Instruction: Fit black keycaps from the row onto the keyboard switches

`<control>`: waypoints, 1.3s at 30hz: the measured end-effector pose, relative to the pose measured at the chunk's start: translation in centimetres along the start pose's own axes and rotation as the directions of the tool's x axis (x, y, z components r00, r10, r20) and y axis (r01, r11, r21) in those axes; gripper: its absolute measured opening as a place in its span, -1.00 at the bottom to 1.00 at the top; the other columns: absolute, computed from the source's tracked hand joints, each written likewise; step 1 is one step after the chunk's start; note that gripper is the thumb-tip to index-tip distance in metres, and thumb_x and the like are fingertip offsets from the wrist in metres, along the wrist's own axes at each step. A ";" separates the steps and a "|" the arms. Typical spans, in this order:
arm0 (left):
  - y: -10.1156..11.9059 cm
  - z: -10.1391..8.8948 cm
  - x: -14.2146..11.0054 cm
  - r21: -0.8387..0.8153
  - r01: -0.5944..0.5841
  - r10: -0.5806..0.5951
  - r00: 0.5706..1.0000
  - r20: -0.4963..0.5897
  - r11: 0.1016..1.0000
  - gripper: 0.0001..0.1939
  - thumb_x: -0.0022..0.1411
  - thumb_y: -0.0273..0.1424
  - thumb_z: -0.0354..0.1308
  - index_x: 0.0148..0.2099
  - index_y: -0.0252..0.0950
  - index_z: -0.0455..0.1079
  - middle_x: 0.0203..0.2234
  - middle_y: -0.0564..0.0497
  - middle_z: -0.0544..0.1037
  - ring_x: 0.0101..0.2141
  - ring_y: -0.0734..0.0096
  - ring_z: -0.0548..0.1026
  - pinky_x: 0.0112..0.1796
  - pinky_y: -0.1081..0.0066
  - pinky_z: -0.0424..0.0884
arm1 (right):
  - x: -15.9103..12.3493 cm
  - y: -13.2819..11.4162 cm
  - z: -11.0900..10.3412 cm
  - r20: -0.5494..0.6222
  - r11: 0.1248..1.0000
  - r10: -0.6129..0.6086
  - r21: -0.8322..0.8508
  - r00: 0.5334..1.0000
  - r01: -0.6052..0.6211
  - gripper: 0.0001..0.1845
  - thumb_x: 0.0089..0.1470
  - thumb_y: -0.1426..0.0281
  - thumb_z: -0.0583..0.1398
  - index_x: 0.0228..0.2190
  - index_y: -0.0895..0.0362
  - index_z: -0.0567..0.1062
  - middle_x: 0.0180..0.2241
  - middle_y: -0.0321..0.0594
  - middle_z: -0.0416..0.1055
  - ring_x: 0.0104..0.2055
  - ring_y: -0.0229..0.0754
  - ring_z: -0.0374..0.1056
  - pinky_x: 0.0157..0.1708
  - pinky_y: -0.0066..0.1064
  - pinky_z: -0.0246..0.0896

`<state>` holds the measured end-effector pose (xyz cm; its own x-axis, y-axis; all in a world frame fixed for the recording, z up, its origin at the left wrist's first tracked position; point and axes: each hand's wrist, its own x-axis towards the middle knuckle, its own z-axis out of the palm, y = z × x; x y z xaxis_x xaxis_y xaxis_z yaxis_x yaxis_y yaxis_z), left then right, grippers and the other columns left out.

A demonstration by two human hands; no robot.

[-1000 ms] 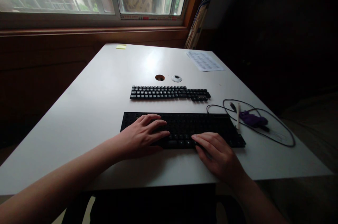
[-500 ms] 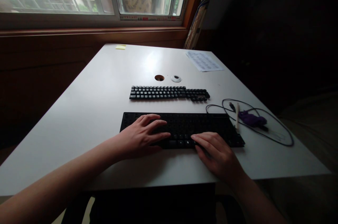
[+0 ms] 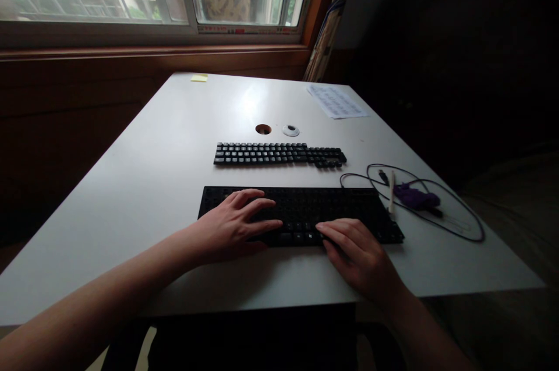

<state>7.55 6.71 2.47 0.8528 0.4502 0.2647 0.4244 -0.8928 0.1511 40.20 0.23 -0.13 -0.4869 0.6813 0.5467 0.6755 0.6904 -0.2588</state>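
A black keyboard base [image 3: 349, 208] lies near the front of the desk, with keycaps seated in its lower rows and much of the rest looking dark and bare. My left hand [image 3: 238, 219] rests over its left half, fingers spread and holding nothing. At the lower rows, right of the middle, my right hand [image 3: 356, 248] has its fingers bent together, index finger and thumb closed around a keycap that is mostly hidden. Behind the base, loose black keycaps [image 3: 257, 153] are laid out in rows in keyboard order.
To the right, a looped black cable [image 3: 474, 219] surrounds a purple cloth bundle [image 3: 417, 196] and a pale thin stick [image 3: 392, 190]. Printed sheets [image 3: 338, 102] lie at the far right, a yellow sticky note [image 3: 200, 77] at the far left. A cable hole [image 3: 263, 129] has its round cover [image 3: 290, 130] beside it.
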 end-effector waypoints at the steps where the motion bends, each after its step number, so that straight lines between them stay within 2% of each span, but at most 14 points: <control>1: 0.0 0.0 0.0 -0.001 -0.002 0.002 1.000 0.000 1.000 -0.51 0.40 -0.20 0.18 0.32 -0.07 0.33 0.28 -0.13 0.32 0.28 -0.04 0.17 0.25 -0.08 0.25 | 0.0 0.0 0.0 -0.003 1.000 0.000 0.001 1.000 0.000 -0.41 0.14 0.64 0.25 0.17 0.04 0.43 -0.04 -0.12 0.55 0.01 0.00 0.43 0.03 -0.05 0.41; 39: -0.5 0.2 -0.1 -0.036 -0.005 0.006 0.999 0.034 0.999 -0.48 0.41 -0.19 0.17 0.36 -0.05 0.27 0.24 -0.09 0.37 0.20 -0.01 0.25 0.19 -0.05 0.28 | -0.2 0.3 -0.4 0.030 1.000 -0.009 -0.022 0.999 0.010 -0.51 0.16 0.63 0.24 0.09 0.03 0.49 -0.03 -0.18 0.59 -0.01 -0.06 0.48 0.02 -0.08 0.40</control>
<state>7.37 7.12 2.14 0.8654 0.4437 0.2329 0.4087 -0.8939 0.1843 40.68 0.21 0.02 -0.5098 0.6818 0.5246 0.6826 0.6917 -0.2357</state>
